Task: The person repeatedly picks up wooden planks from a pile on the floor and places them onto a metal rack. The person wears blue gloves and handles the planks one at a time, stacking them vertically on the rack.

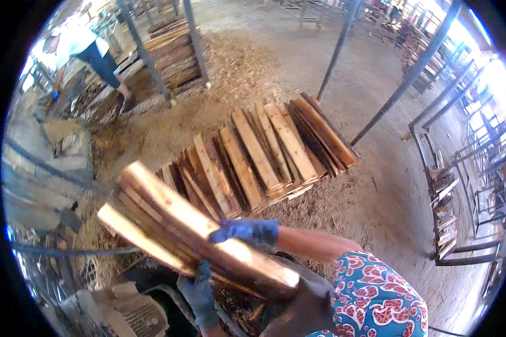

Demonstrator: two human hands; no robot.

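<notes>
A bundle of rough wooden planks [174,219], some with bark edges, lies slantwise in front of my body. My right hand [243,231], in a blue glove, is closed over the upper edge of the bundle. From below, my left hand [199,292], in a grey-blue glove, grips its lower edge, with part of the fingers hidden by the wood. The bundle's near end rests against or just above my dark-clothed lap; I cannot tell which. Just beyond it, a long stack of similar boards [247,157] lies on the ground.
Metal posts [337,50] rise behind the stack. Farther back stands another wood pile [174,56] between uprights. A person [90,53] bends at the far left. Metal racks [469,250] with wood pieces line the right. A torn cardboard piece [126,314] lies at lower left; wood chips cover the ground.
</notes>
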